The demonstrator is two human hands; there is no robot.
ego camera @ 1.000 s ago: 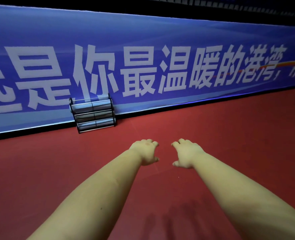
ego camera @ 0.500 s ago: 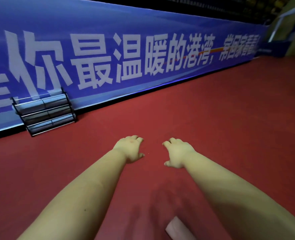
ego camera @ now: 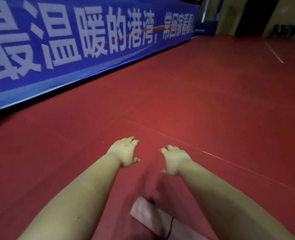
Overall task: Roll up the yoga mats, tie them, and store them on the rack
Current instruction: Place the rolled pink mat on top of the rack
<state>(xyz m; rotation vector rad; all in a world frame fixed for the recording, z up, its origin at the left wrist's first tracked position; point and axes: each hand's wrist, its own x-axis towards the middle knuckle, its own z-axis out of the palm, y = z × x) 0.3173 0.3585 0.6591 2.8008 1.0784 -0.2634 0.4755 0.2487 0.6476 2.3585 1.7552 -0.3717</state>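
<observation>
Now the view has swung right: rack gone from sight, a rolled mat coming in.

Both hands, left hand [ego camera: 126, 151] and right hand [ego camera: 175, 159], hover empty over the red floor [ego camera: 212, 104], fingers loosely spread. The pink rolled yoga mat [ego camera: 148, 212], a dark cord on it, lies nearer the body than the fingers, between the forearms, untouched; picking it up likely comes next.

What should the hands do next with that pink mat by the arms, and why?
Probably lower both hands to the pink mat and start rolling it. The left hand and right hand hang empty over the red floor, and the mat lies between the forearms, seemingly unrolled.
</observation>
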